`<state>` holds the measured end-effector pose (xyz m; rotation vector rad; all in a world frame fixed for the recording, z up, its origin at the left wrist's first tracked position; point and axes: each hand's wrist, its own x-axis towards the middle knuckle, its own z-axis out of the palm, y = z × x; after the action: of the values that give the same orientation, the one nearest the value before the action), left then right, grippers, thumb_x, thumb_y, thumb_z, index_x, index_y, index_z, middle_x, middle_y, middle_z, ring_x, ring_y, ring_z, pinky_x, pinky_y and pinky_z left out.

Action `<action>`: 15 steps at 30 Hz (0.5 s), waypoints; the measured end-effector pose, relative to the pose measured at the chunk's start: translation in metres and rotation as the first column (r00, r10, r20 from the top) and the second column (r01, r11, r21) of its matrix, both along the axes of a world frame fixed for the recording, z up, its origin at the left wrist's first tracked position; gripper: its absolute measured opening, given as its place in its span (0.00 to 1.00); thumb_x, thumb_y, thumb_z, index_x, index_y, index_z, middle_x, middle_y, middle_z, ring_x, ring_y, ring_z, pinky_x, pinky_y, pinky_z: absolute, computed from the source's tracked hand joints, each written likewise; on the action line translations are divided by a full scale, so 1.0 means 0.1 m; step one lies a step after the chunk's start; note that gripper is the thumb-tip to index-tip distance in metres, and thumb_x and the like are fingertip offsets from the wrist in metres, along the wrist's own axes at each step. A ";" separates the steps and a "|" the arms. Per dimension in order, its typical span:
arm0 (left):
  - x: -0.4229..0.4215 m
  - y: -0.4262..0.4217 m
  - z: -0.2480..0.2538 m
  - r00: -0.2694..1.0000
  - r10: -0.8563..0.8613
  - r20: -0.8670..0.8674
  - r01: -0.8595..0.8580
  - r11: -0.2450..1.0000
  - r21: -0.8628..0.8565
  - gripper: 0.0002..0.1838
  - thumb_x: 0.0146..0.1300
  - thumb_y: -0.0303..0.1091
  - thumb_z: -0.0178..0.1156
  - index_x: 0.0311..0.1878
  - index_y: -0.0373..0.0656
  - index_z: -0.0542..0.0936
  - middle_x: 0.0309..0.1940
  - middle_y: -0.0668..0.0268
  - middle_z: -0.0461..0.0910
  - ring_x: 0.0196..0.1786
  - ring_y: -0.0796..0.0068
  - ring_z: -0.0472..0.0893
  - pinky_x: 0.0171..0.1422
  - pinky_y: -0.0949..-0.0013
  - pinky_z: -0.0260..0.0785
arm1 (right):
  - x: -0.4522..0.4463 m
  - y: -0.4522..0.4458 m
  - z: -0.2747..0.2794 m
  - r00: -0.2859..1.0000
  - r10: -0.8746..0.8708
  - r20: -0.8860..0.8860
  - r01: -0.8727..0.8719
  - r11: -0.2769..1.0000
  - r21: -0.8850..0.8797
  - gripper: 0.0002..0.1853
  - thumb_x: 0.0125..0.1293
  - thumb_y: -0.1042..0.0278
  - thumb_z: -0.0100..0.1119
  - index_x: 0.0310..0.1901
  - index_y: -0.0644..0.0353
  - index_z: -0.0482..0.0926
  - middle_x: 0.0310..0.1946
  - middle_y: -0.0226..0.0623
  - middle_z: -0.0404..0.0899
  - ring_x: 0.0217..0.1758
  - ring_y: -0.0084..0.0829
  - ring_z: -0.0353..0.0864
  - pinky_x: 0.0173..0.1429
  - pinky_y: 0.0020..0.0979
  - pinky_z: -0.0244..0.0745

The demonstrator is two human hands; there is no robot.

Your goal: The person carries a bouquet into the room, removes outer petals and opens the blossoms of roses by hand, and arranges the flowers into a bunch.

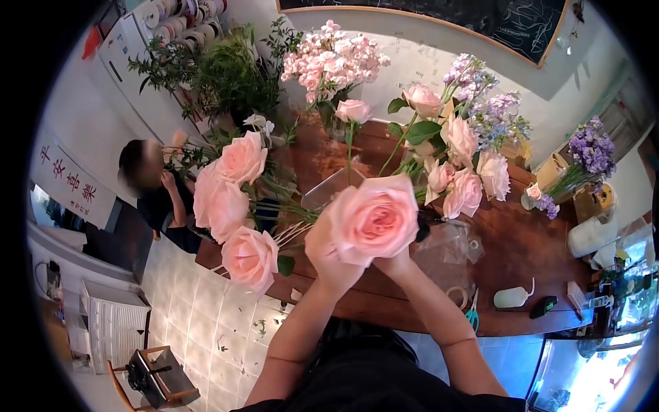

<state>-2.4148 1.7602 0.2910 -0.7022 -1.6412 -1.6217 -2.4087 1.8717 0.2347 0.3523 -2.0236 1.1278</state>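
Observation:
A large open pink rose (pixel 379 218) faces up at me in the middle of the head view. My left hand (pixel 331 257) is closed around it from the left, its fingers against the outer petals and partly hidden behind the bloom. My right hand (pixel 394 263) is just under the same flower; its fingers are hidden by the petals, so its grip cannot be made out. A small dark object (pixel 421 230) shows just right of the bloom. To the left lies a cluster of pink roses (pixel 250 259), stems pointing toward my hands. More pink roses (pixel 461 192) stand to the right.
The wooden table (pixel 528 237) bears clear plastic wrap (pixel 449 242), a tape roll (pixel 456 297), teal-handled scissors (pixel 472 317) and a white squeeze bottle (pixel 513 296). Purple flowers (pixel 592 147) lie at right. Small pink blooms (pixel 334 63) stand behind. Another person (pixel 165 192) is at left.

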 end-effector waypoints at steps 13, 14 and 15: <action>0.35 -0.39 -1.21 0.757 -0.317 0.572 0.077 0.912 0.404 0.07 0.62 0.23 0.55 0.44 0.35 0.75 0.34 0.63 0.77 0.34 0.80 0.76 0.38 0.78 0.70 | 0.12 0.28 1.33 0.972 0.061 -0.227 -0.074 0.996 -0.049 0.11 0.69 0.69 0.48 0.30 0.64 0.73 0.21 0.29 0.69 0.21 0.16 0.61 0.25 0.18 0.53; 0.29 -0.42 -1.16 0.742 -0.314 0.592 0.057 0.910 0.410 0.07 0.63 0.25 0.54 0.44 0.36 0.75 0.32 0.64 0.77 0.33 0.80 0.76 0.37 0.78 0.70 | 0.08 0.22 1.29 0.941 0.069 -0.331 -0.074 0.997 -0.003 0.11 0.70 0.68 0.47 0.30 0.65 0.72 0.20 0.27 0.67 0.17 0.13 0.58 0.22 0.16 0.48; 0.23 -0.42 -1.11 0.726 -0.310 0.613 0.036 0.908 0.417 0.07 0.65 0.27 0.54 0.44 0.36 0.75 0.31 0.65 0.78 0.32 0.81 0.76 0.37 0.78 0.70 | 0.10 0.20 1.32 0.950 0.101 -0.295 -0.107 0.994 -0.004 0.11 0.69 0.69 0.47 0.31 0.65 0.72 0.20 0.28 0.67 0.17 0.13 0.57 0.22 0.17 0.48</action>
<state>-2.3922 1.7183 0.1802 -0.0442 -1.6631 -2.4511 -2.3988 1.8922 0.3668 0.5876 -1.7468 1.0869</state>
